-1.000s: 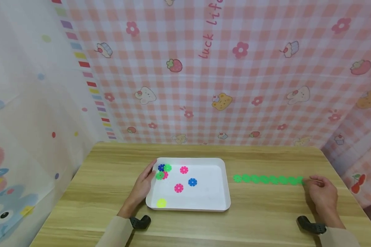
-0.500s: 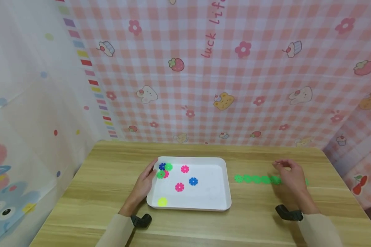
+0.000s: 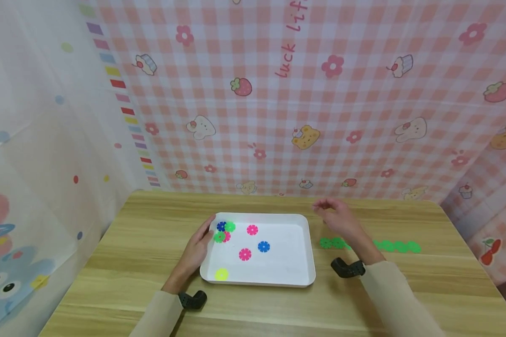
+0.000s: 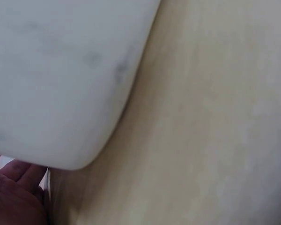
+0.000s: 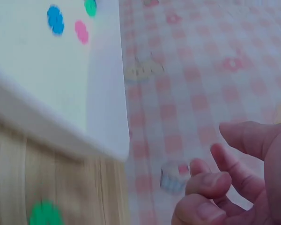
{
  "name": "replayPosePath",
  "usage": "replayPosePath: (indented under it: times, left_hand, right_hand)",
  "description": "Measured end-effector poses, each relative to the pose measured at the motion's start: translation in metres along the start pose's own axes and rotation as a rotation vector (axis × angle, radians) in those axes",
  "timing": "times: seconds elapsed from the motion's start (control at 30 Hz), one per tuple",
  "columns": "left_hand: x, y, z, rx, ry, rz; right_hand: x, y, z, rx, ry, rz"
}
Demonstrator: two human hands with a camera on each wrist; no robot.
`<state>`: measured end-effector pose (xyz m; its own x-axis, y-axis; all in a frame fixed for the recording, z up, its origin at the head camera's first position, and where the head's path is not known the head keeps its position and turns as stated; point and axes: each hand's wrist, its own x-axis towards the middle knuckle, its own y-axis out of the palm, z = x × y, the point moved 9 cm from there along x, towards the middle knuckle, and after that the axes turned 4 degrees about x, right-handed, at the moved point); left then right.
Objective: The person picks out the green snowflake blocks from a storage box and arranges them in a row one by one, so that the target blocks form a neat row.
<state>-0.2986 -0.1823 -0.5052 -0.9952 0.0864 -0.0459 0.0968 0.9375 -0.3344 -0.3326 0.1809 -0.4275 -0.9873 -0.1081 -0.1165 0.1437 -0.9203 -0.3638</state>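
My left hand (image 3: 196,250) grips the left wall of a shallow white tray (image 3: 293,269), with its fingers along the outside and thumb at the rim. Inside the tray lie several notched plastic discs: pink (image 3: 245,254), blue (image 3: 264,246), yellow (image 3: 221,274), and an overlapping cluster with green (image 3: 230,227) at the far left corner. My right hand (image 3: 337,217) hovers near the tray's far right corner, fingers loosely bent and holding nothing, as the right wrist view shows. Beneath its forearm runs a row of green discs (image 3: 400,246), partly hidden.
The wooden table (image 3: 253,311) carries the tray and row. Behind it hangs a pink checked cloth (image 3: 274,117), close beyond the far edge. A white printed cloth (image 3: 88,140) hangs at the left. Each wrist wears a black device (image 3: 347,268).
My right hand has moved left from the right end of the green row, over it, to beside the tray. My left hand and the tray stay in place.
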Motion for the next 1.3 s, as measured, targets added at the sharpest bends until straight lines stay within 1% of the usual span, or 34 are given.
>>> replayPosePath:
  times: [0.1, 0.2, 0.4, 0.6, 0.77, 0.87, 0.97, 1.03, 1.17, 1.3]
  left_hand:
    - [-0.003, 0.0, -0.007, -0.003, -0.02, 0.011]
    - [-0.004, 0.0, -0.01, -0.007, -0.027, 0.014]
    - [0.001, 0.001, 0.002, 0.009, 0.002, -0.001]
    - [0.003, 0.001, 0.007, 0.019, 0.019, -0.024]
    - [0.003, 0.0, 0.007, 0.018, 0.008, -0.029]
    - [0.003, 0.0, 0.006, 0.011, 0.008, -0.026]
    - [0.003, 0.001, 0.003, 0.004, 0.011, -0.016]
    - [0.001, 0.001, 0.0, -0.011, 0.003, -0.004]
    - [-0.006, -0.001, -0.014, -0.024, -0.006, 0.014]
    - [-0.012, -0.001, -0.029, -0.008, 0.011, 0.025]
  right_hand:
    - [0.009, 0.027, 0.009, 0.025, -0.002, 0.075]
    - [0.016, 0.053, 0.016, 0.042, 0.011, 0.137]
    - [0.024, 0.102, 0.028, 0.033, 0.025, 0.258]
    - [0.031, 0.149, 0.029, 0.006, 0.036, 0.335]
    - [0.035, 0.181, 0.025, -0.001, 0.046, 0.36]
    - [0.035, 0.198, 0.024, -0.06, 0.024, 0.368]
    - [0.034, 0.212, 0.026, -0.119, -0.016, 0.366]
    - [0.033, 0.22, 0.027, -0.131, -0.028, 0.36]
    - [0.036, 0.234, 0.03, -0.143, -0.06, 0.339]
    - [0.037, 0.242, 0.034, -0.192, -0.097, 0.297]
